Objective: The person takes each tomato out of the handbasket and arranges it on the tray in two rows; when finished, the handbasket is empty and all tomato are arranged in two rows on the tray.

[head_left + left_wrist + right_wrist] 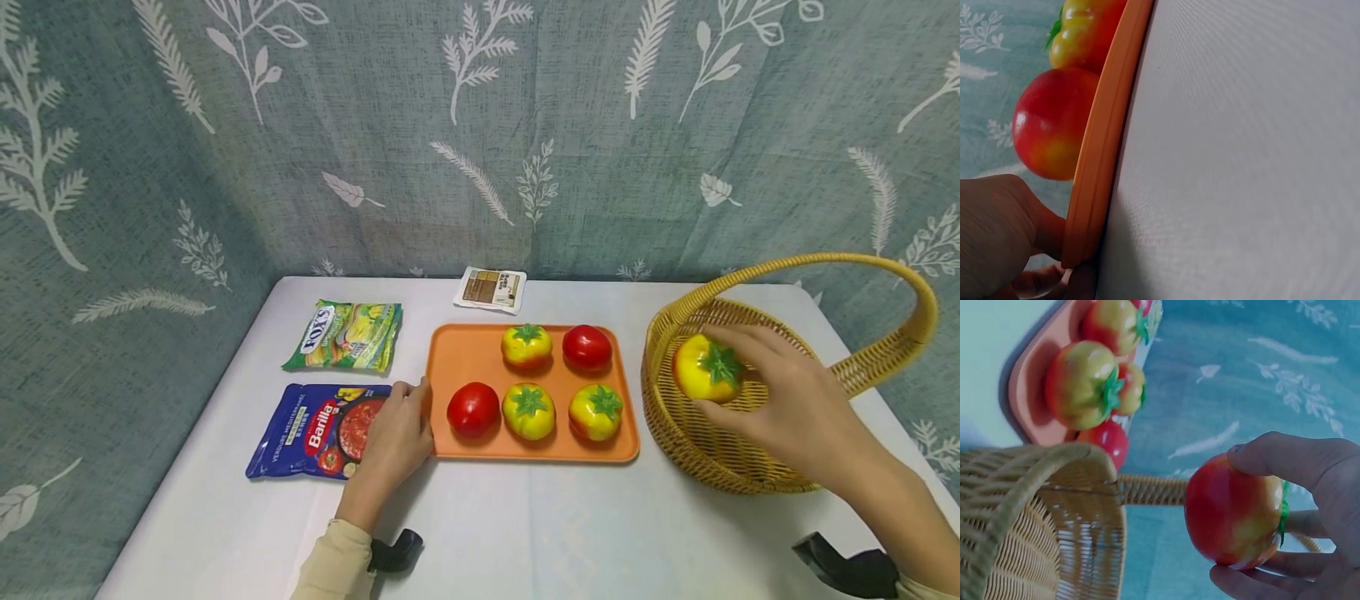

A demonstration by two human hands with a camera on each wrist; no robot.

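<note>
My right hand (787,396) grips a yellow-red toy tomato (1232,512) with a green leafy top, thumb on one side and fingers on the other. In the head view it is over the wicker basket (660,417). My left hand (399,433) holds the left edge of the orange tray (468,350), thumb over the rim and fingers beneath in the left wrist view. On the tray lie a red tomato (473,410) near that hand, another red one (587,347) at the back right, and several yellow-red ones with green tops, one at the front right (596,412).
Left of the tray lie a blue Barilla pouch (300,433), partly behind my left hand, and a green Fox's bag (348,336). A small white-and-brown packet (491,289) lies behind the tray. The basket's tall handle (926,308) arches up at the right. Patterned cloth hangs behind the table.
</note>
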